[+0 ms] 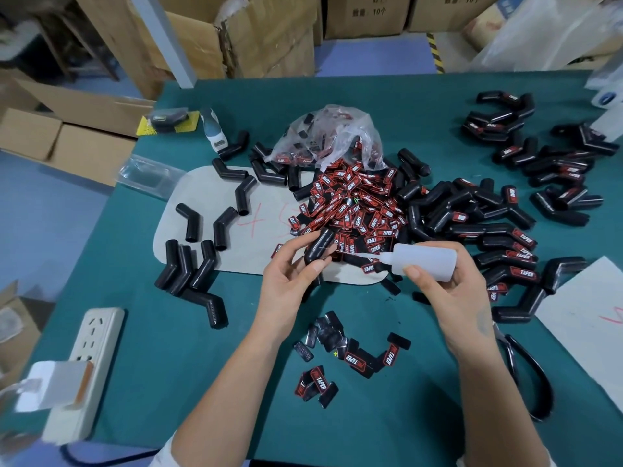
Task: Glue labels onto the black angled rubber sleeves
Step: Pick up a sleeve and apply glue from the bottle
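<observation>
Cardboard boxes (269, 32) ring a green worktop (215, 365). Above it, the left hand (290, 281) grips a rubber sleeve (318, 246) angled up-right; the right hand (451, 291) grips a glue bottle (421, 259), nozzle pointing left at it.

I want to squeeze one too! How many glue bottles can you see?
1. The glue bottle is gripped in the right hand, nozzle pointing at the sleeve in the left hand. Others could be hidden under the piles.
</observation>
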A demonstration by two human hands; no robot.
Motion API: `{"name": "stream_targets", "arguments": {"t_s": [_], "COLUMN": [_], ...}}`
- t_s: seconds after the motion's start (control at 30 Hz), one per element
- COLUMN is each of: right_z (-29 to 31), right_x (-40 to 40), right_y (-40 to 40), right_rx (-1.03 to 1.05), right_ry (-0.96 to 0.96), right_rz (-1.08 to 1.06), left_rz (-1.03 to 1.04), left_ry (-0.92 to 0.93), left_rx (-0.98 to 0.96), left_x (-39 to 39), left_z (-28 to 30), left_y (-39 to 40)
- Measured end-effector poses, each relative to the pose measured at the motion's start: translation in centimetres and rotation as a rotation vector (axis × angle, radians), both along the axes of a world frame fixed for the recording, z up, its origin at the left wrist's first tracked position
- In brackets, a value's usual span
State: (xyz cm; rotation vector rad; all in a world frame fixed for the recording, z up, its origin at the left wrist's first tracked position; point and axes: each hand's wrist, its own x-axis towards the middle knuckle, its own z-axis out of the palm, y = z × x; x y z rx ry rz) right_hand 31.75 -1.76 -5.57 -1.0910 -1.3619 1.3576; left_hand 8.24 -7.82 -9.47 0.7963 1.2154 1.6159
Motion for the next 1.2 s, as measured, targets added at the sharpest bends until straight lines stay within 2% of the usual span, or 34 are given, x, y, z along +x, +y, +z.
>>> {"name": "stream_targets", "arguments": {"t_s": [0.37, 0.6, 0.93, 1.2], "right_z": [0.0, 0.1, -0.5, -0.7], "right_x": [-0.1, -0.1, -0.2, -0.3], "right_y": [-0.1, -0.5, -0.9, -0.9], "right_rx": [0.025, 0.113, 0.203, 0.229], "right_ry": [-0.035, -0.104, -0.187, -0.196], "right_rz": [0.001, -0.009, -0.016, -0.023], "left_rz": [0.035, 0.05, 0.105, 0.075], "left_ry": [0.026, 0.056, 0.284, 0.251], "left_rx": [-0.01, -0.023, -0.052, -0.041], "left_x": [0.0, 0.1, -0.6, -0.5], "left_z": [0.2, 0.6, -0.4, -0.4], "left_y": [0.0, 0.0, -0.2, -0.2]}}
